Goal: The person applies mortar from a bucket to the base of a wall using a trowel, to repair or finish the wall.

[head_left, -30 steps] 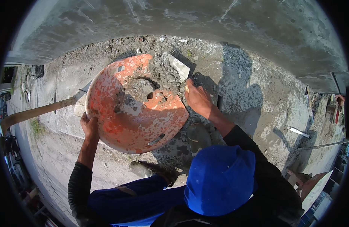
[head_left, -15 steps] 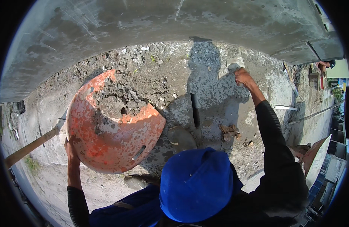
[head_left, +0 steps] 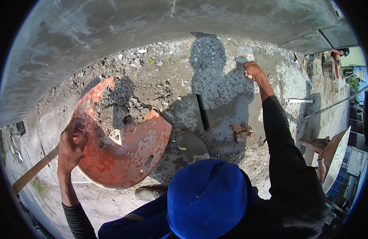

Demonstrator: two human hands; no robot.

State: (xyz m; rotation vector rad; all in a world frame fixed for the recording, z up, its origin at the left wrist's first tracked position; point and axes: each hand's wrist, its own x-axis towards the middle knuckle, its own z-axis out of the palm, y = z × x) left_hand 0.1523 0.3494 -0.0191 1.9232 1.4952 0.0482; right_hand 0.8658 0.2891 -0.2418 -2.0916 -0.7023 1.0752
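A worn orange basin with handle slots lies tilted at the left, smeared with grey. Crumbled mortar lumps are heaped over its far side. My left hand is at the basin's left rim, fingers apart and slightly bent, gripping nothing. It hides part of the rim and the end of a wooden handle. Out at the far right, my right hand is closed around the handle of a trowel. The trowel's pale flat blade points toward the grey wall, over the rubble-strewn ground.
A smooth grey wall curves across the far side. Crumpled brown paper-like scrap and a dark slot are on the ground. At right are a white pipe piece, a tilted tray and another person's arm.
My left hand has lifted from the basin's near-left rim and moved farther out, its fingers spreading. My right hand has moved the trowel slightly outward toward the wall, and its blade shows more plainly.
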